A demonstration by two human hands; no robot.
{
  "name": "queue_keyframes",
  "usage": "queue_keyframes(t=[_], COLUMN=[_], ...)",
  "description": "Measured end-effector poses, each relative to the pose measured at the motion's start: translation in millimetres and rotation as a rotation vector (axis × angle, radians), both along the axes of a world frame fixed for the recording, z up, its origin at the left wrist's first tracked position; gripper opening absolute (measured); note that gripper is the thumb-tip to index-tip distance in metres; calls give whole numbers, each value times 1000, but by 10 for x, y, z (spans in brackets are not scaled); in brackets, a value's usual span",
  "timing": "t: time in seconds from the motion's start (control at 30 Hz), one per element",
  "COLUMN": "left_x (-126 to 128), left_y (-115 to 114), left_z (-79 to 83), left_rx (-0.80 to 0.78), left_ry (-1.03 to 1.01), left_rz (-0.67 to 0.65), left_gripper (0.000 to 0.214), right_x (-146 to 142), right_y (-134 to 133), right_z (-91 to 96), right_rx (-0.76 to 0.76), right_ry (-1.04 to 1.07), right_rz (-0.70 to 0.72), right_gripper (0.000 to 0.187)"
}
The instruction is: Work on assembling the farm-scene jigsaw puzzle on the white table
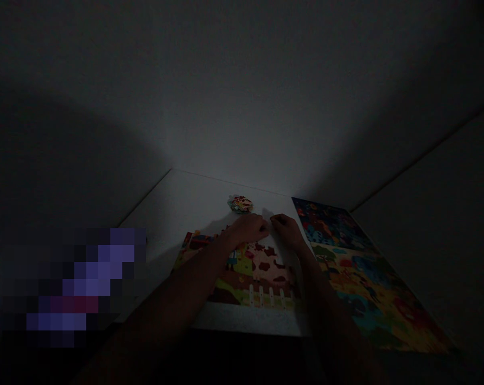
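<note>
A partly assembled jigsaw puzzle (268,267), with a spotted cow and a white fence, lies on the white table (234,316) in dim light. Over its upper edge is my left hand (250,227), fingers curled closed. Just to its right, my right hand (286,229) has its fingers pinched together, pointing toward the left hand. The hands are close but apart. What either one holds, if anything, is too dark and small to make out. Beyond the left hand sits a small pile of puzzle pieces (241,203). My forearms cover parts of the puzzle.
To the right lie colourful animal pictures, a dark one (330,222) behind a brighter one (370,291). White walls or panels (234,117) rise behind and at both sides. A pixelated patch (90,278) hides the left area.
</note>
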State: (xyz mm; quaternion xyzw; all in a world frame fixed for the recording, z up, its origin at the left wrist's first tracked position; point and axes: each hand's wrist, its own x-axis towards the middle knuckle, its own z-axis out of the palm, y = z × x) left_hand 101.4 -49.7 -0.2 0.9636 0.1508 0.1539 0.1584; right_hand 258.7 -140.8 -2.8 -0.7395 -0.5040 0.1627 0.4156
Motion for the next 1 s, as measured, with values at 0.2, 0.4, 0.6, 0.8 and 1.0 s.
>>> queue_keyframes(t=[0.2,0.4,0.6,0.8,1.0], left_x=[6,14,-17,-9,-10], left_y=[3,-1,-6,-15,-37], left_z=[11,24,65,78,99], left_rx=[2,5,-30,-42,-26], left_ry=[8,27,-1,-71,-94], left_rz=[30,60,44,22,29], left_gripper=[28,29,36,39,40], right_x=[-86,-124,-287,-395,-372], right_y=[-282,-283,-302,-297,-260], right_z=[114,124,187,166,72], right_rx=[-251,-253,-277,-327,-294], right_ry=[18,107,265,358,350], right_rz=[224,305,429,457,440], right_gripper=[35,34,30,33,34])
